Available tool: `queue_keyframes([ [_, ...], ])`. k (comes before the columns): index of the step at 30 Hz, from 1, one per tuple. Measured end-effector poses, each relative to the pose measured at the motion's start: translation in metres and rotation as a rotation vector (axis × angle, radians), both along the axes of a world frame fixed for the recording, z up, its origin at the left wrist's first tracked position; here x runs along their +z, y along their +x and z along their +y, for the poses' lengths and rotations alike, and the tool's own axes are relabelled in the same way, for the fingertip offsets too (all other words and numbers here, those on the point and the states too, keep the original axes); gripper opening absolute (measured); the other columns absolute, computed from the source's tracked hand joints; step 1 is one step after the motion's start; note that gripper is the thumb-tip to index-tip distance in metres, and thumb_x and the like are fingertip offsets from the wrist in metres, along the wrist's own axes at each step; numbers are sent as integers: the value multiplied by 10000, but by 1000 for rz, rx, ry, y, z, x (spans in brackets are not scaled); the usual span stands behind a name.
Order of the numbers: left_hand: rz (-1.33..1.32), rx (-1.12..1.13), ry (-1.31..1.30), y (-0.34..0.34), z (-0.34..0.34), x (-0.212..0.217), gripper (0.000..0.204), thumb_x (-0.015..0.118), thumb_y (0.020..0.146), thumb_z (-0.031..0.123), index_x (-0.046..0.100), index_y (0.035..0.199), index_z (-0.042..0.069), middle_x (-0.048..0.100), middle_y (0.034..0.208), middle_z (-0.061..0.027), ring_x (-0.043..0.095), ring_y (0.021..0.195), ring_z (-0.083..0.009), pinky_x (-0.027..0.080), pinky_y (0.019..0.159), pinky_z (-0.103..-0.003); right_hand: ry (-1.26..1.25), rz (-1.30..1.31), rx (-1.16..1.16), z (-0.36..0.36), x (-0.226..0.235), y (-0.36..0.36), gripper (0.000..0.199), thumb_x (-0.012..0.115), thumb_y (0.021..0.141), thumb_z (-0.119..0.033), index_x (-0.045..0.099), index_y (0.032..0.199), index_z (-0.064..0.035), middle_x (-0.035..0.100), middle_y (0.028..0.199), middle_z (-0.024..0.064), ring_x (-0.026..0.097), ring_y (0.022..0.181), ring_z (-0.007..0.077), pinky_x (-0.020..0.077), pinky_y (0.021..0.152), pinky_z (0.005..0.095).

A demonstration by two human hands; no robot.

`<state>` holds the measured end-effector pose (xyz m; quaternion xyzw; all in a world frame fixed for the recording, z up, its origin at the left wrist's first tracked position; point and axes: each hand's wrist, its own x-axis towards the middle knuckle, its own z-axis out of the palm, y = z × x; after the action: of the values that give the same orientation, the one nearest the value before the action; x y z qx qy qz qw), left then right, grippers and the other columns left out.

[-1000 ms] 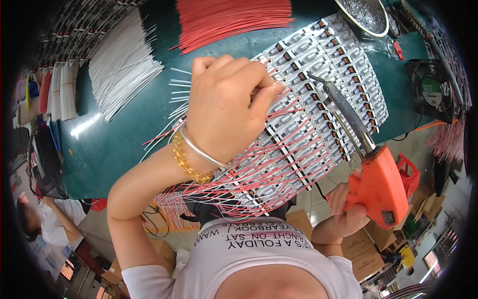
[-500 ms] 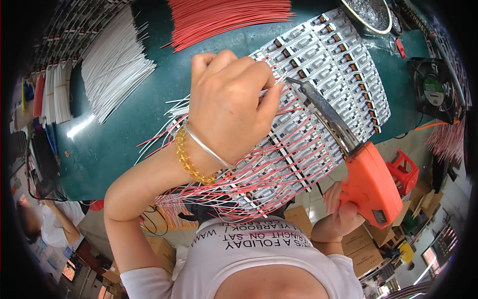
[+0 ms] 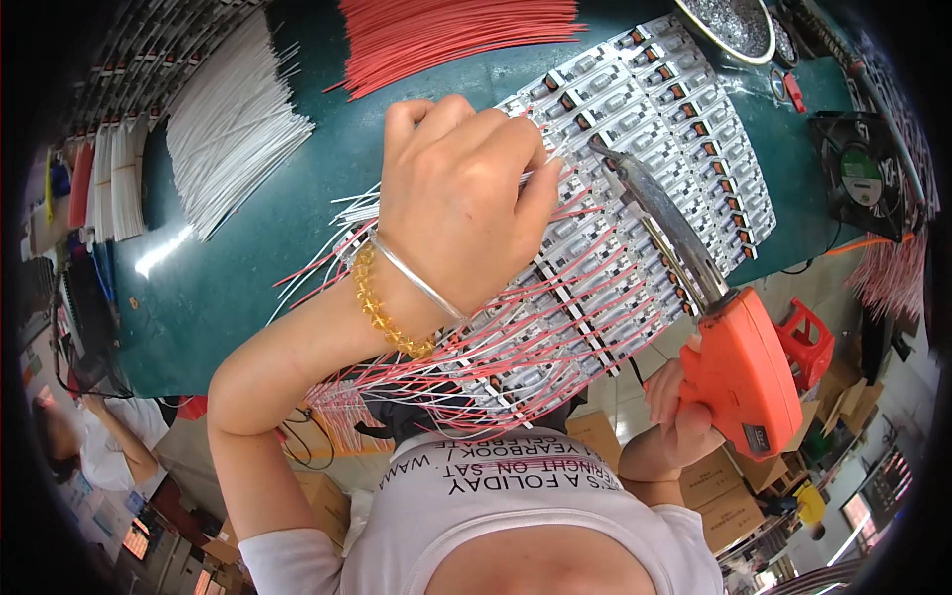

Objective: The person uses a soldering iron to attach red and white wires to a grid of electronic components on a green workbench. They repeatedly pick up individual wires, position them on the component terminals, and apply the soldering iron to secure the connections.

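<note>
My left hand (image 3: 461, 198), with a bead bracelet and a thin bangle on the wrist, is closed and pinches thin wire at a panel of small circuit boards (image 3: 645, 169) on the green table (image 3: 248, 288). My right hand (image 3: 679, 416) grips an orange soldering gun (image 3: 739, 372). Its long metal tip (image 3: 645, 198) reaches up over the boards and ends just right of my left fingers. Red and white wires (image 3: 476, 367) stick out from the boards toward me.
A pile of white wires (image 3: 228, 129) lies at the left and a pile of red wires (image 3: 446, 30) at the top. A metal bowl (image 3: 729, 25) and a small black fan (image 3: 868, 174) stand at the right. Another person (image 3: 99, 446) sits lower left.
The soldering gun's tip has moved up and left across the boards toward my left fingers. My left hand stays at the same spot on the panel.
</note>
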<state>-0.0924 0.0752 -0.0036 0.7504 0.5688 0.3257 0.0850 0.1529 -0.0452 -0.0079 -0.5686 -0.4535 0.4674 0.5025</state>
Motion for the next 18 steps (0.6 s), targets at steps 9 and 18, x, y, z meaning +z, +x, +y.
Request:
queue_keyframes([
  [9, -113, 3, 13, -3, -2, 4, 123, 715, 735, 109, 618, 666, 80, 580, 642, -9, 513, 642, -193, 352, 745, -328, -69, 39, -104, -9, -2, 9, 806, 580, 838, -556, 402, 1213, 135, 424, 477, -24, 408, 378, 85, 380, 411, 227],
  [18, -51, -13, -40, 11, -9, 1, 134, 726, 704, 89, 606, 644, 84, 583, 636, 3, 498, 623, -183, 344, 748, -338, 59, -16, 136, -5, -2, 9, 705, 601, 852, -499, 435, 1186, 99, 441, 481, -18, 418, 381, 88, 378, 413, 238],
])
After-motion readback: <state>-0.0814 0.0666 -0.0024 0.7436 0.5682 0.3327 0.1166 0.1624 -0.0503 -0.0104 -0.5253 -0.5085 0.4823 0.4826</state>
